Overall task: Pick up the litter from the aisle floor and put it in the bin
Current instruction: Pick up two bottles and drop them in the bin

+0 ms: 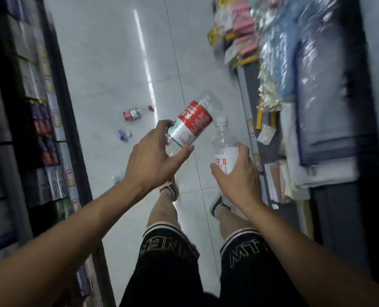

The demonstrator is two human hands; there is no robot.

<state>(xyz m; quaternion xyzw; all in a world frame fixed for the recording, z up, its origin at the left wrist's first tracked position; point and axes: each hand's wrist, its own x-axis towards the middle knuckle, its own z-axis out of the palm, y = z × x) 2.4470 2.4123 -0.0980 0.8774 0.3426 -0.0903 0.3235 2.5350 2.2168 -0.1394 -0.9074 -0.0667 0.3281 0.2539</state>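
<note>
Reaching out mid-frame, the left hand (155,156) grips a red bottle (190,125), tilted. The right hand (235,173) grips a white bottle (225,149), upright.

Hands gripping bottles (191,126) (aisle floor littered)

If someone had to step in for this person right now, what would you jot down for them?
Left hand: holding the red-label bottle, tilted.
Right hand: holding the white-cap bottle, roughly upright.
Still on the aisle floor ahead: a red-capped bottle lying down, a small blue-and-clear piece, and another clear piece near the left shelf.
No bin in view.
Done: two bottles picked up. Left: bin these, then collect the rest.
</note>
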